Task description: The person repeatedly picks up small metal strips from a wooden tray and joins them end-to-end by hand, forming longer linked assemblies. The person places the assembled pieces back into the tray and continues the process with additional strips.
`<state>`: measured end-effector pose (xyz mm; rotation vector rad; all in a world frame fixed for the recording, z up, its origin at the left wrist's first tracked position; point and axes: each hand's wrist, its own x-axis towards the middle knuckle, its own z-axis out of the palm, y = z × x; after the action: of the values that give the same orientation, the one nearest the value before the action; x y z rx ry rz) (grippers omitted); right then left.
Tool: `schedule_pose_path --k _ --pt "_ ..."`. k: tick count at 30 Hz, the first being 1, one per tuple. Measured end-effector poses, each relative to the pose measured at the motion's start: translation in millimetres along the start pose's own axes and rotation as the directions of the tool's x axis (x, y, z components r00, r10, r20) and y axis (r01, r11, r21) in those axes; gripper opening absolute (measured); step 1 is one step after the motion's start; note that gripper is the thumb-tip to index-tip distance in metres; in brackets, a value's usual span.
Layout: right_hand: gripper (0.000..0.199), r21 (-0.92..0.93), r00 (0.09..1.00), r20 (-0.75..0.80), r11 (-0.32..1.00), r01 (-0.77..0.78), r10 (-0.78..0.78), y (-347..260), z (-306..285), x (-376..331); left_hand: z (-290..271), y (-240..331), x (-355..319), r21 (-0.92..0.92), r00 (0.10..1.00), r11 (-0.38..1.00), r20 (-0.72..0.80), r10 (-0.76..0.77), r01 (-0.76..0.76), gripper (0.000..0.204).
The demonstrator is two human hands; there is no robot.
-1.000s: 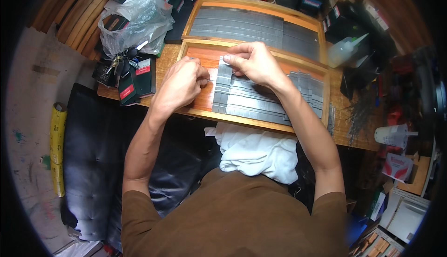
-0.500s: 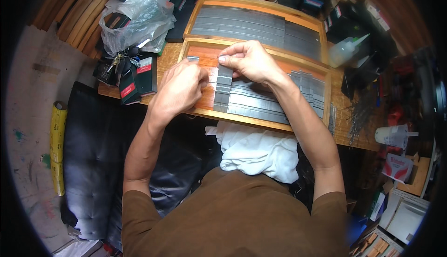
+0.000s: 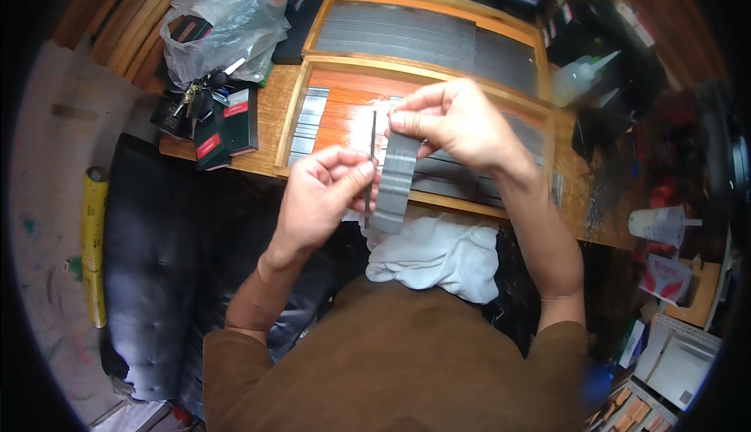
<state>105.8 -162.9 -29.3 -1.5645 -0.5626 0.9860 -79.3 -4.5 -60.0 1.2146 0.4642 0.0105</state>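
Observation:
My left hand pinches a narrow dark strip upright between thumb and fingers. Beside it, my right hand grips the upper end of a flat row of thin grey strips, which hangs tilted over the near edge of a shallow wooden tray. A small gap shows between the two held pieces at the top; lower down they come close. At the tray's left end lies a short stack of shiny grey strips on the orange bottom. More strips fill its right part, partly hidden by my right arm.
Behind stands a second wooden tray full of grey strips. A clear plastic bag, keys and dark boxes sit left; a squeeze bottle and cup right. A white cloth lies before me.
My hands have lifted the row of strips out of the tray and toward me. My left hand has moved right and nearer, now showing the narrow strip. The short stack at left is uncovered.

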Motion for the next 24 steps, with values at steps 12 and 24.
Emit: schedule_pose_path --k 12,24 --pt "0.022 0.087 0.990 -0.078 0.990 -0.111 0.118 60 28 -98 38 -70 -50 -0.106 0.903 0.945 0.344 -0.257 0.309 0.030" --pt "0.040 -0.358 0.919 -0.382 0.933 -0.045 -0.102 127 42 -216 65 -120 -41 -0.201 0.797 0.803 0.392 -0.459 0.561 0.034"
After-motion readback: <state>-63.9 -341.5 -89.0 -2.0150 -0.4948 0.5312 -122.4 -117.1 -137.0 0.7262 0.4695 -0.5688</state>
